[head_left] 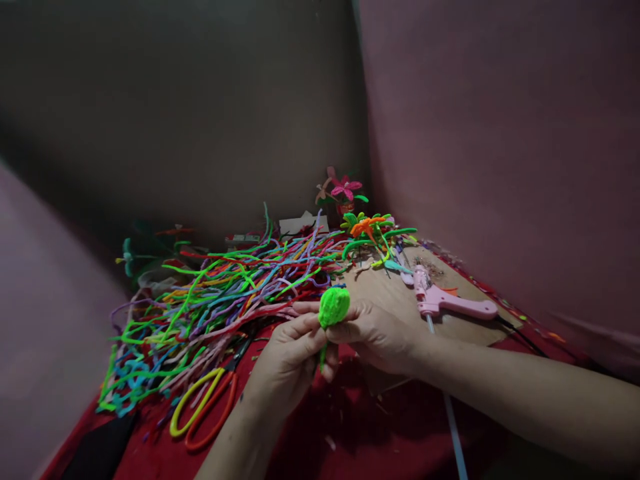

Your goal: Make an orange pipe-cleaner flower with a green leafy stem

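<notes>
A bright green pipe-cleaner leaf (334,306), rounded on top with a short stem below, is held up in front of me between both hands. My left hand (295,343) pinches it at the base from the left side. From the right, my right hand (367,330) has its thumb and fingers closed on the lower part of the same leaf. Part of the stem shows beneath the fingertips; the exact grip points are partly hidden by the fingers.
A large heap of coloured pipe cleaners (240,280) spreads to the left, with yellow-and-orange-handled scissors (213,397) before it. A pink glue gun (450,302) lies on a tan board (385,293) at right. Pipe-cleaner flowers (367,227) lie behind. Walls close in the back and right.
</notes>
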The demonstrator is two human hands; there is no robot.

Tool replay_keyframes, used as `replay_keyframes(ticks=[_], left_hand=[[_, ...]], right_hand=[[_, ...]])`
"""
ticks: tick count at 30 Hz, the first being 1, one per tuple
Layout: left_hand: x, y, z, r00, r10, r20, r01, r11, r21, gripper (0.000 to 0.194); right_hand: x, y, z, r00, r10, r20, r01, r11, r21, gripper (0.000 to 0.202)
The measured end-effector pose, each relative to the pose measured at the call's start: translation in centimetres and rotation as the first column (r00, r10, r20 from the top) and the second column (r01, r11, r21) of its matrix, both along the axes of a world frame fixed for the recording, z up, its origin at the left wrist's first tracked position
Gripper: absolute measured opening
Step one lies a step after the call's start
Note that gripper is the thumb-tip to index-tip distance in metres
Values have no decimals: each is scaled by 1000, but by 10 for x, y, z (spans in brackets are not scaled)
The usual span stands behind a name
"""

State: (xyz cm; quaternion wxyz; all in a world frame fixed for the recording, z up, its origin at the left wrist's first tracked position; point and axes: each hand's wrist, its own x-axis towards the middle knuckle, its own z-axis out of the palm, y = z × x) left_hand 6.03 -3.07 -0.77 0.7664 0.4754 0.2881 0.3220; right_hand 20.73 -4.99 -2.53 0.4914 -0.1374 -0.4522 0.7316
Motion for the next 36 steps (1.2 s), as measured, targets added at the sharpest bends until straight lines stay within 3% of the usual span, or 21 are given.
replay_keyframes(ticks=[6,13,18,21,24,26,28,30,33,35,36], left_hand=[[-6,-1,7,997,-54,-55,56,998,29,21],[-10,0,1,981,-192,3,192,981,-31,23],[-8,-4,-3,963,-241,119,254,961,-109,19],[-7,-7,-2,966,-216,142,235,963,-132,19],[-8,-9,0,985,-146,87,155,981,-117,19],[-8,-10,3,998,-59,11,59,997,-53,18],[-7,-12,8,993,62,-100,-53,994,91,16],[-6,-15,14,946,238,-221,-160,934,319,17],[-3,-19,18,804,533,-263,-250,704,664,10],[-1,-22,17,753,617,-228,-225,568,792,4],[-1,-22,16,750,625,-215,-207,531,822,3]], right_hand=[[5,-3,0,994,72,80,-74,997,28,33],[7,-4,4,994,17,107,-27,996,89,28],[6,-4,8,993,23,114,-29,998,53,48],[3,-4,11,995,27,94,-31,999,38,58],[3,-5,13,992,26,122,-29,999,25,51],[4,-6,14,992,-2,129,-2,999,34,44],[7,-5,15,992,-63,113,57,997,56,43],[9,-4,16,985,-149,84,145,988,57,51],[9,-5,18,958,-286,39,284,958,38,55],[7,-7,20,930,-367,24,365,929,60,49],[6,-8,20,914,-404,32,401,913,75,44]])
